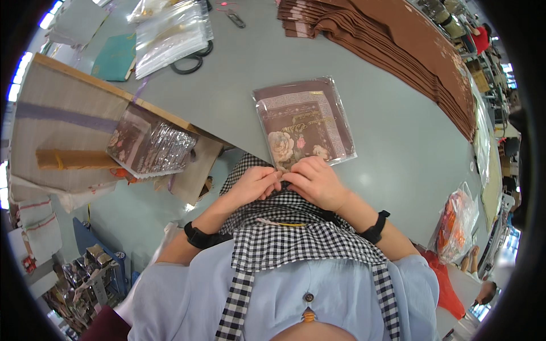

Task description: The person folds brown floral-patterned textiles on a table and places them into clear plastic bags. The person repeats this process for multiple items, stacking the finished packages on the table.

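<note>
A folded brown floral cloth in a transparent plastic bag point(305, 122) lies flat on the grey table, its near edge by my body. At its near left corner, the fingers of my left hand point(259, 183) are bunched in a pinch. What they hold is hidden. My right hand point(318, 182) overlaps the bag's near edge, its fingers curled down and pressed against that edge. The two hands nearly meet fingertip to fingertip. My palms hide the nearest strip of the bag.
To the left, an open wooden box point(187, 122) holds a stack of similar bagged cloths point(165, 149). Black-handled scissors point(187, 67) lie partly under plastic bags point(170, 40), beside a teal notebook point(114, 57). Layered brown fabric point(392, 51) covers the far right; an orange-filled bag point(455, 221) sits at right.
</note>
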The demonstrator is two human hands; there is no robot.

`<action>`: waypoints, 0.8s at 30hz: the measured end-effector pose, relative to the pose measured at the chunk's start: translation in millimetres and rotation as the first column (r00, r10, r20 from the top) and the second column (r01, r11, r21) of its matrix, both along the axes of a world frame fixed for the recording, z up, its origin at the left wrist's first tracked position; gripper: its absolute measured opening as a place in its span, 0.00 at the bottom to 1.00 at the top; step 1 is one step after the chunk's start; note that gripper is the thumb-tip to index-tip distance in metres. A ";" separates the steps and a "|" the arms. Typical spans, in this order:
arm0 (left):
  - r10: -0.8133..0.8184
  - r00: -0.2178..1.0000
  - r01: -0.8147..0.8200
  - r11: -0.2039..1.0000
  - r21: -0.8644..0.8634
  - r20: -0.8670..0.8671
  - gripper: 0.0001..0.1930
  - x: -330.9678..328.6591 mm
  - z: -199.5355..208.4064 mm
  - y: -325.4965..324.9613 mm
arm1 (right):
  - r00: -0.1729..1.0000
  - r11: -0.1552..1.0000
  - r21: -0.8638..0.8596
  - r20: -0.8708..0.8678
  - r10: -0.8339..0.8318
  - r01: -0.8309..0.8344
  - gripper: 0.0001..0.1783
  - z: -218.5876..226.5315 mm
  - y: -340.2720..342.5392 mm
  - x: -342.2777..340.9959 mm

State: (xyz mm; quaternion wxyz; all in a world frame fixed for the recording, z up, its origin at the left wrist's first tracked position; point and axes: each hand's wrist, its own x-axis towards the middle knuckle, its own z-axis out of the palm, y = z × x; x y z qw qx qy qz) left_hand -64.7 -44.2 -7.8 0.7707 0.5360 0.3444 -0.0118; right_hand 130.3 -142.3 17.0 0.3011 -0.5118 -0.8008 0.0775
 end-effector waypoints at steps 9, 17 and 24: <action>0.167 0.978 -0.133 0.961 -0.241 0.127 0.15 -4.2 -1.7 -0.3 | 0.989 0.992 0.116 0.133 -0.058 0.042 0.11 -4.3 0.6 14.1; 0.585 0.804 -0.568 0.808 -0.156 0.102 0.16 -77.0 -12.9 40.1 | 0.976 0.921 -0.322 -0.045 0.214 -0.217 0.10 20.3 -29.8 30.0; 0.579 0.790 -0.516 0.806 -0.291 0.203 0.27 -55.6 -9.1 -17.5 | 0.975 0.963 -0.175 0.120 -0.187 0.206 0.31 13.6 26.7 21.6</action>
